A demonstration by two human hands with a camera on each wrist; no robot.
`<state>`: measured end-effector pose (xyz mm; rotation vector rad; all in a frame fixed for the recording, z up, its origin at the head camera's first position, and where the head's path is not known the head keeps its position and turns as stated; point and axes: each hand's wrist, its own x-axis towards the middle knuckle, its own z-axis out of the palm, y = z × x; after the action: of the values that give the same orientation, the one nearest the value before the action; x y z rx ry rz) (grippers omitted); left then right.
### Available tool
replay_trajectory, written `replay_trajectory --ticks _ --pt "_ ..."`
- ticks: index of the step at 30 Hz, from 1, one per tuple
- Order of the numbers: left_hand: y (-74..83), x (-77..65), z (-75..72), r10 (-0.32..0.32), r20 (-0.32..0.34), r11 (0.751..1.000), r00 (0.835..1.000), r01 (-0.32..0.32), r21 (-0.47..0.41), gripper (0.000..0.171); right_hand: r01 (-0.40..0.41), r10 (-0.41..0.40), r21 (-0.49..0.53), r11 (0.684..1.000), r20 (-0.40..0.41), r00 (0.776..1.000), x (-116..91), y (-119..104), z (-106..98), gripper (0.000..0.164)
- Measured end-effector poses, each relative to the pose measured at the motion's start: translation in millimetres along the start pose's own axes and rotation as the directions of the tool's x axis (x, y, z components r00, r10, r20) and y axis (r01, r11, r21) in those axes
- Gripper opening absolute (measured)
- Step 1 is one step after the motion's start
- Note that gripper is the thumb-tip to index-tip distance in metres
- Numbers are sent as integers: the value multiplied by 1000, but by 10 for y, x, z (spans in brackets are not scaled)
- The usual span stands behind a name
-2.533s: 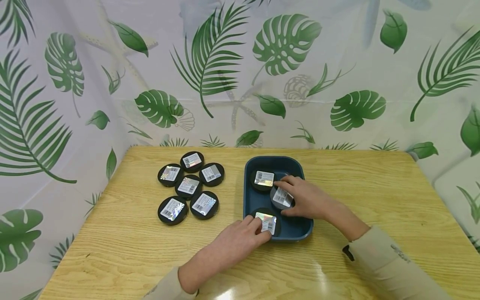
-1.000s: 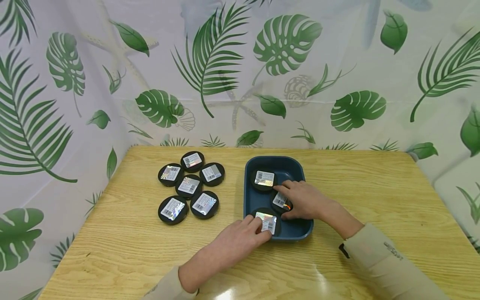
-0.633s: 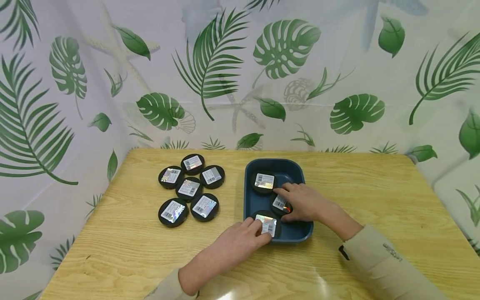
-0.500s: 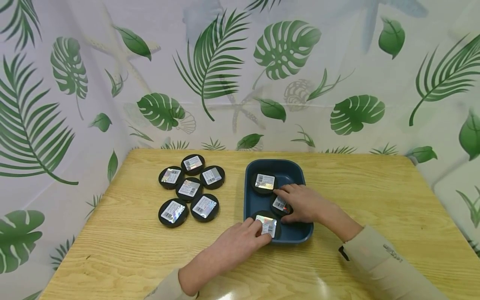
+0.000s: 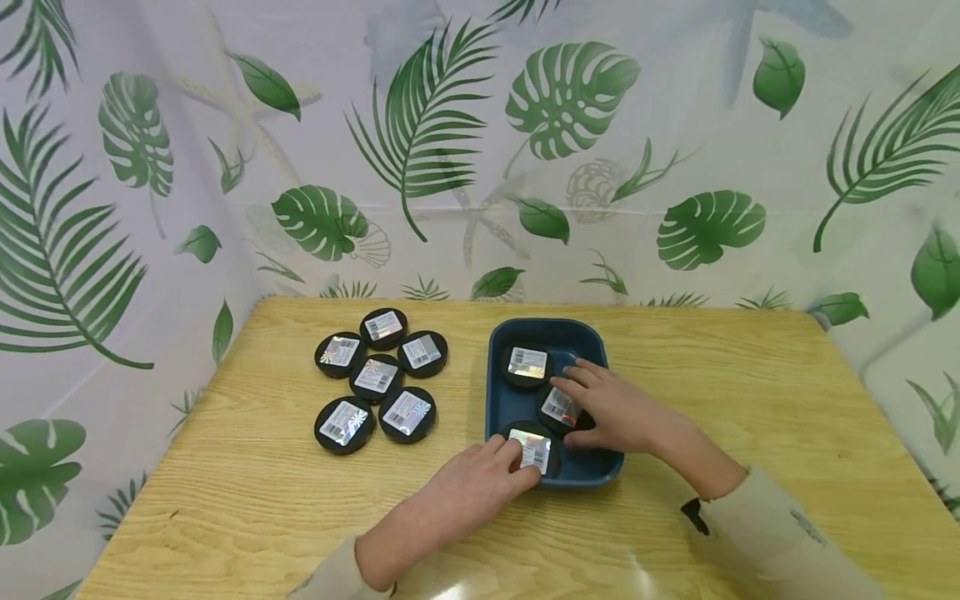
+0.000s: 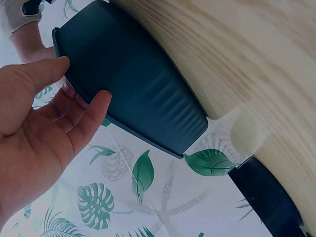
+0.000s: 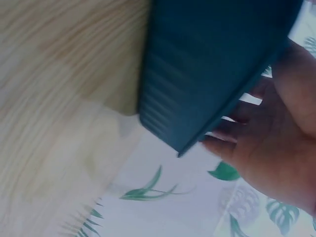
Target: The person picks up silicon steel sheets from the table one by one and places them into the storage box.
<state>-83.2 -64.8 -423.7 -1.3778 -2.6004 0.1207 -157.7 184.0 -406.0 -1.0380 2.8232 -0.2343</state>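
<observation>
Left hand (image 5: 480, 483) and right hand (image 5: 618, 408) at a dark blue tray (image 5: 498, 408) with three labelled black discs in it

The right fingers are spread well apart over the middle disc (image 5: 558, 408), gripping nothing; the left fingers bend over the tray's near left corner onto the near disc (image 5: 534, 446), and whether they grip it or the rim I cannot tell; beyond them the far disc (image 5: 527, 365) lies toward the tray's back left; left of the tray, six more discs (image 5: 377, 377) lie bunched, labels up, on the pale wood-grained surface (image 5: 247, 517), which also stretches out to the tray's right and carries a glare in front of it; behind the tray and on both sides of it rise white hangings (image 5: 330, 100) printed with green leaves, faint shells and starfish
</observation>
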Motion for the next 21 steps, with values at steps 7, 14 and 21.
replay_trajectory --ticks 7,14,21 --pt "18 -1 15 5 -12 1000 1000 -5 -14 21 -56 58 83 995 -16 998 -241 -158 -96 76" --pt "38 19 15 7 -30 1000 1000 -8 -11 19 -74 76 123 990 -13 997 -605 -335 -130 69" --pt "32 5 4 -4 -39 1000 999 4 2 19 -107 94 187 977 78 992 -892 -446 -129 49"
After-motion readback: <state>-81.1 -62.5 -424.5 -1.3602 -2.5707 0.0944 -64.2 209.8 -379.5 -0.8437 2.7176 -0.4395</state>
